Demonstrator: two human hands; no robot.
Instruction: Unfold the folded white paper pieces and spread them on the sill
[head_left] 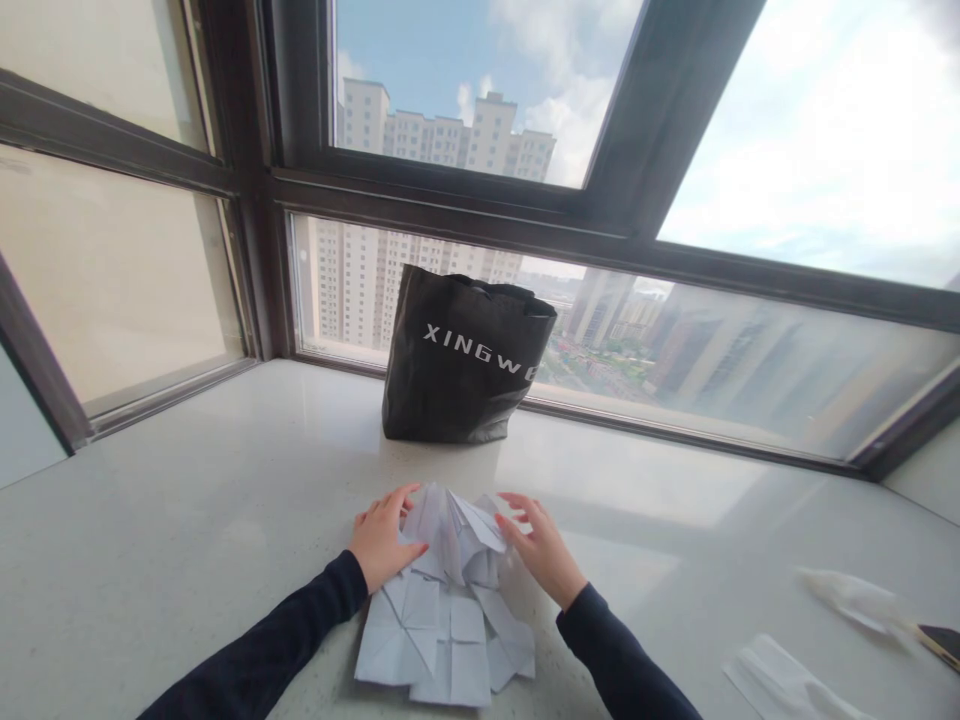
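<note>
A creased white sheet of paper (450,630), partly folded with raised flaps at its far end, lies on the pale stone sill (187,520) in front of me. My left hand (382,540) rests on the paper's left side, fingers curved around a raised fold. My right hand (540,545) touches the right side of the folds with its fingers spread and slightly bent. Both arms wear dark sleeves.
A black bag (461,360) with white lettering stands behind the paper against the window. Clear plastic wrappers (780,680) and a crumpled piece (855,595) lie at the right, beside a dark object (941,640) at the frame edge. Dark window frames surround the sill.
</note>
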